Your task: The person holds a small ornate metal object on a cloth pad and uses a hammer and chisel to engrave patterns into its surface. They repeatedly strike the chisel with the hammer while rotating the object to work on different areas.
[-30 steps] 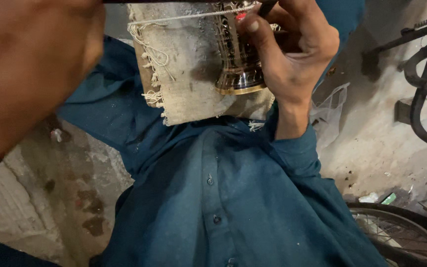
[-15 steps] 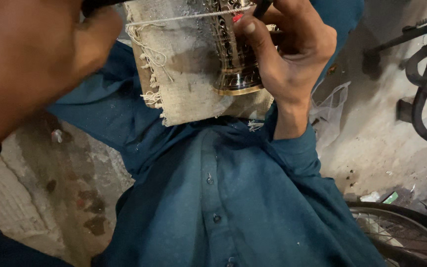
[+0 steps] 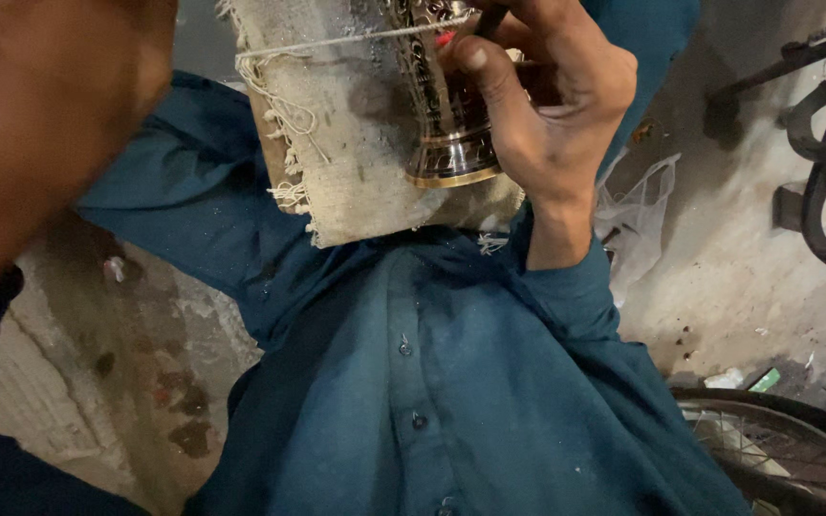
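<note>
Right hand [image 3: 547, 124]: fingers clenched around an engraved metal cup [image 3: 446, 115], thumb pressed on its side, a thin dark tool tucked in the grip.
Left hand [image 3: 40, 124]: a close blur at the left edge; I cannot tell whether its fingers are curled or loose.
Cup: pressed against a frayed cloth pad [image 3: 346, 134] over the lap, base rim pointing down.
Handling: looks stiff, smooth and likely slippery; the flared base offers the surest hold.
Room: tight; a bicycle wheel [image 3: 776, 449] sits low right, a rough wall behind.
</note>
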